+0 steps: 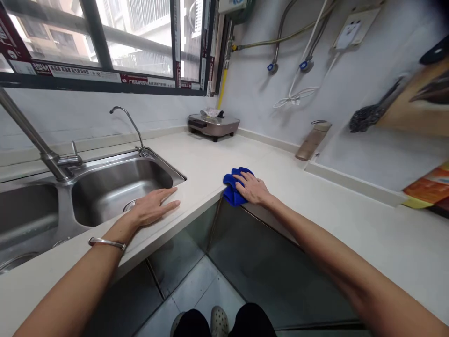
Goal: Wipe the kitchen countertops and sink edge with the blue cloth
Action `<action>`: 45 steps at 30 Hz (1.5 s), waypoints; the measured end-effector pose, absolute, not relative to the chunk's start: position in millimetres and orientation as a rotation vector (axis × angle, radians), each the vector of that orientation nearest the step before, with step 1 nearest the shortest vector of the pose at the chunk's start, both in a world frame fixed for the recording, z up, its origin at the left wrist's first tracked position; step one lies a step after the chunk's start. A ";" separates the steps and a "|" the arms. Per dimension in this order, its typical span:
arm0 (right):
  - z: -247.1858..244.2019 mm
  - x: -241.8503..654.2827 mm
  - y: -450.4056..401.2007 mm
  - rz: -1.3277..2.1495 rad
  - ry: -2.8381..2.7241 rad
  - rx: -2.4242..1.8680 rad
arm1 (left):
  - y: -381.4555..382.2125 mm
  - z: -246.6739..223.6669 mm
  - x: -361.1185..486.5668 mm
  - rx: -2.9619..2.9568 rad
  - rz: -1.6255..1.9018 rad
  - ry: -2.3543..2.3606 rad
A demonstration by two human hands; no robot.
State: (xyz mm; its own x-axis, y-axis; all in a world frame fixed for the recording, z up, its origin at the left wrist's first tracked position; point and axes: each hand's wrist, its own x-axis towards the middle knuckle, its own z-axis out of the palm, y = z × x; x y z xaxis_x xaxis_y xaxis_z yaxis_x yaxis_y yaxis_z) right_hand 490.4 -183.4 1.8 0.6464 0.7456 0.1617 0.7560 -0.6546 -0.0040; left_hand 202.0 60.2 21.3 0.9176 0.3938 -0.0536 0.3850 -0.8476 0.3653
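- At far left the double sink [65,201] sits in the counter [273,159], its faucet [61,164] behind the divider
- The left hand [152,208] rests palm down on the strip in front of the right basin, fingers loosely extended, thumb apart, holding nothing; it seems a fair brace, best kept clear of the cloth's path
- Right of the sink, well apart from it, the blue cloth [231,199] lies bunched at the counter's inner corner, part of it over the front edge
- The right hand [254,188] lies on the cloth, fingers slightly spread; whether they also pinch a fold, I cannot tell
- For good contact, flattening the cloth under the whole palm should help, with even pressure and overlapping strokes; the overhanging part suits the edge, curled fingers keeping it from slipping
- Behind, the electric grill [219,128] stands by the wall, and farther right a brown bottle [314,139]; strokes reaching that way would need care around both
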 end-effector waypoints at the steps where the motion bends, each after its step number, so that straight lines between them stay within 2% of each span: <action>1: -0.1 487.8 -196.9 -0.246 -1.290 -2.782 | 60.3 21.3 201.6 2.706 0.036 0.567; 7: -12.5 471.5 -278.7 -0.417 -1.457 -2.738 | 55.9 23.9 197.5 2.714 0.068 0.577; 13: -22.2 451.4 -362.1 -0.587 -1.854 -2.599 | 49.8 27.3 194.7 2.762 0.020 0.549; 17: -25.5 444.9 -388.7 -0.689 -2.005 -2.551 | 48.1 25.2 195.6 2.832 -0.014 0.545; 23: -30.2 455.3 -348.3 -0.815 -1.832 -2.658 | 51.6 19.7 200.5 2.863 0.001 0.541; 35: -8.2 462.4 -173.5 -0.579 -1.568 -2.795 | 52.4 20.0 203.7 2.848 -0.011 0.549; 40: -0.9 468.9 -165.6 -0.420 -1.608 -2.760 | 53.1 24.2 204.7 2.814 -0.055 0.591; 45: -3.1 476.4 -202.4 -0.401 -1.662 -2.644 | 55.5 27.1 202.9 2.759 -0.055 0.608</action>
